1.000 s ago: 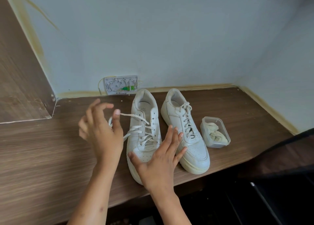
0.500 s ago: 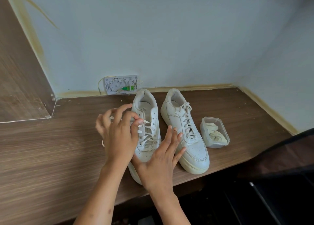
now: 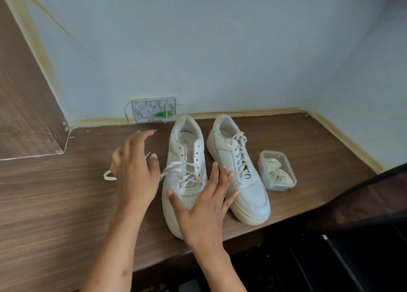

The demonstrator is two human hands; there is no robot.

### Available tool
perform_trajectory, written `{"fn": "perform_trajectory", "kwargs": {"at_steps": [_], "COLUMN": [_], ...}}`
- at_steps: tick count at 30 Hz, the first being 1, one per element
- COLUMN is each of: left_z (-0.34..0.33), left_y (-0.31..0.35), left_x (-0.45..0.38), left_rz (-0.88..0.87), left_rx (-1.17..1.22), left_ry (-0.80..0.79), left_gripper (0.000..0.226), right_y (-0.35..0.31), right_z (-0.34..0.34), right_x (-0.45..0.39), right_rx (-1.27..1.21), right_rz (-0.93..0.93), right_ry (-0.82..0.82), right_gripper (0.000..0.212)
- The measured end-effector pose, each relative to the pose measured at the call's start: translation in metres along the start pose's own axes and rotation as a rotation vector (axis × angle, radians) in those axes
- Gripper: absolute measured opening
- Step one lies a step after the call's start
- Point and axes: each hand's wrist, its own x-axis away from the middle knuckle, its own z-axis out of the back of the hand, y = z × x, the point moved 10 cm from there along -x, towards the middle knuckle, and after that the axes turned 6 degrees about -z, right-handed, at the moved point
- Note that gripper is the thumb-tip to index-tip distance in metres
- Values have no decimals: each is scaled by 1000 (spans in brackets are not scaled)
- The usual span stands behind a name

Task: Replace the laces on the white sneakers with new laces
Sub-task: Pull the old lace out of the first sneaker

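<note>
Two white sneakers stand side by side on the wooden shelf, toes toward me. The left sneaker [image 3: 186, 146] has its upper eyelets bare, and its loosened old lace [image 3: 174, 170] runs leftward to my left hand [image 3: 134, 172]. That hand pinches the lace beside the shoe, with a loose loop trailing out to its left. My right hand [image 3: 202, 208] lies flat, fingers spread, on the left sneaker's toe. The right sneaker [image 3: 248, 190] is still fully laced. A clear plastic tub [image 3: 273, 154] to its right holds the bundled new laces [image 3: 278, 173].
A grey wall box [image 3: 154, 109] with a green part sits against the wall behind the left sneaker. A wooden side panel [image 3: 24, 106] closes off the left. The shelf's front edge [image 3: 259, 232] runs just below the toes, with a dark drop beneath.
My left hand went in to the left sneaker's eyelets, then drew back leftward with the lace, which now leaves more upper eyelets bare. My right hand stayed on the toe.
</note>
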Motion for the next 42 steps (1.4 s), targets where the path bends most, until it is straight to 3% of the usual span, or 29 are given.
{"fn": "perform_trajectory", "kwargs": {"at_steps": [4, 8, 11, 19, 22, 26, 28, 31, 34, 42], "left_z": [-22, -40, -44, -41, -38, -40, -41, -41, -41, -41], "left_y": [3, 11, 17, 19, 18, 15, 16, 16, 15, 18], "left_x": [-2, 14, 18, 18, 15, 14, 15, 14, 15, 16], "left_rz": [-138, -205, -255, -258, -241, -219, -217, -206, -191, -199], "left_rx": [42, 35, -9, -66, -91, -108, -103, -82, -74, -59], "left_ry": [-278, -509, -529, -475, -453, -474, -477, -478, -496, -495], "left_gripper": [48, 63, 74, 76, 75, 79, 80, 79, 80, 83], "right_y": [-9, -13, -17, -23, -17, 10, 16, 5, -10, -20], "right_z": [10, 17, 19, 13, 17, 33, 32, 32, 38, 16], "right_x": [-10, -24, -29, -35, -38, -41, -40, -37, -35, -37], "right_rx": [-156, -49, 14, 49, -139, -525, -601, -492, -374, 30], "right_rz": [88, 186, 226, 250, 210, -6, -59, 5, 141, 262], "right_ry": [-3, 79, 117, 88, 108, 204, 212, 226, 243, 110], "right_gripper": [53, 32, 30, 22, 13, 11, 10, 8, 20, 30]}}
